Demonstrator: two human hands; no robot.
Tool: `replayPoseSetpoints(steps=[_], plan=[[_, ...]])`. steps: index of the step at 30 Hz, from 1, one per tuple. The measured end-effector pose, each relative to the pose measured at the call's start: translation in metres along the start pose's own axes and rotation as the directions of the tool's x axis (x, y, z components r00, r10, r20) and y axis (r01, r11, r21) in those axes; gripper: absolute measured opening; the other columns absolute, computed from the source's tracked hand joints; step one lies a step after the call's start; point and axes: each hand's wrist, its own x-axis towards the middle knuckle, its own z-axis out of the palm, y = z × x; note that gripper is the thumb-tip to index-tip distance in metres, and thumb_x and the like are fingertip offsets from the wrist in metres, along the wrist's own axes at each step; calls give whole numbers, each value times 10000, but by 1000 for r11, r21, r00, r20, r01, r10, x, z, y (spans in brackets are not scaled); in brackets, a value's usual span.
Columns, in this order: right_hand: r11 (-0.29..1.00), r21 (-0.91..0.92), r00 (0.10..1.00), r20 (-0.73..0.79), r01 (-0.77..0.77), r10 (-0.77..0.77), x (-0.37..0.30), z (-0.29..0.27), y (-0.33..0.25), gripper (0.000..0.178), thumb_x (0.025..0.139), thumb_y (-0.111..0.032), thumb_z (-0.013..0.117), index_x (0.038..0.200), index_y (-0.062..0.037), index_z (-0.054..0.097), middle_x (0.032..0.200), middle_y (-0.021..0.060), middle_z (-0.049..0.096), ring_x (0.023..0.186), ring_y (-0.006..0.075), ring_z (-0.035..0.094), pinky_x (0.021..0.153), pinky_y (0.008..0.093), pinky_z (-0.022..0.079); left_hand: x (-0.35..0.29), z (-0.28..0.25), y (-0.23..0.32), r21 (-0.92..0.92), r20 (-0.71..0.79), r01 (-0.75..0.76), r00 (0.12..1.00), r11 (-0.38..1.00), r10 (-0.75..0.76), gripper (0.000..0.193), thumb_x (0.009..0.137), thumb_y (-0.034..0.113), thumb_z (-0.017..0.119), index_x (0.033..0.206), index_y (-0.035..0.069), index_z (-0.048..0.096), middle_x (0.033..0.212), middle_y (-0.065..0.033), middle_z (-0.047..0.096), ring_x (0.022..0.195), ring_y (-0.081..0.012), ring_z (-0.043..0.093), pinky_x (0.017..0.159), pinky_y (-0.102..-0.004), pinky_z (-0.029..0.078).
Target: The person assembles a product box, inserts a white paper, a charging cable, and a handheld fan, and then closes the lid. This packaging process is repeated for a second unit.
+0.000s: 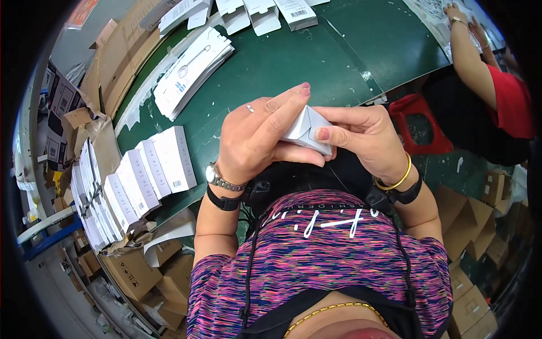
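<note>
Between my two hands, in front of my chest, is a small white cardboard box, one folded end turned up toward me. My left hand wraps the box from the left, fingers over its far side and thumb beneath. At the right, my right hand pinches the same box near its end, thumb on the flap edge and forefinger along the top. The palms cover most of the box's sides. Left of my left hand, a row of closed white boxes stands at the table's edge.
A stack of flat printed white cartons lies on the green table. Open white boxes stand along the far edge. Brown cardboard boxes crowd the lower left. At right, a co-worker's arm reaches over the table beside a red stool.
</note>
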Motion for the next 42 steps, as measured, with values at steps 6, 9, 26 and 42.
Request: replayPoseSetpoints(steps=[6, 9, 26, 42], plan=[[994, -88, 998, -11, -67, 66, 1, 3, -8, 324, 977, -72, 758, 1285, 25, 734, 1056, 91, 790, 876, 93, 699, 771, 238, 574, -5, -2, 2, 24, 15, 29, 999, 999, -30, 852, 677, 487, 884, 1325, -15, 650, 1153, -166, 768, 827, -268, 758, 701, -343, 616], [990, -137, 1000, -23, -21, 18, 3, 2, -4, 311, 980, -78, 757, 1275, 21, 741, 1058, 89, 792, 894, 96, 708, 780, 233, 579, -4, 1, 6, 48, 11, 41, 999, 998, -41, 856, 655, 486, 881, 1304, -26, 659, 1154, -151, 772, 854, -267, 768, 712, -331, 617], [990, -142, 998, -61, 26, -35, -1, -11, -7, 262, 1020, -100, 715, 1254, 11, 754, 952, 57, 795, 833, 67, 695, 726, 237, 582, 6, 7, 10, -34, 112, 250, 963, 968, -245, 787, 639, 470, 941, 1230, 19, 684, 984, -141, 755, 843, -308, 760, 729, -362, 610], [872, 433, 971, 31, -229, 239, 14, -35, 11, 574, 1078, -268, 633, 1552, -3, 448, 1339, 106, 664, 1104, 160, 698, 824, 295, 615, 8, 32, 20, -211, 130, -108, 982, 971, 138, 496, 788, 328, 930, 1052, 74, 596, 1300, -183, 710, 1290, -444, 638, 1128, -574, 472]])
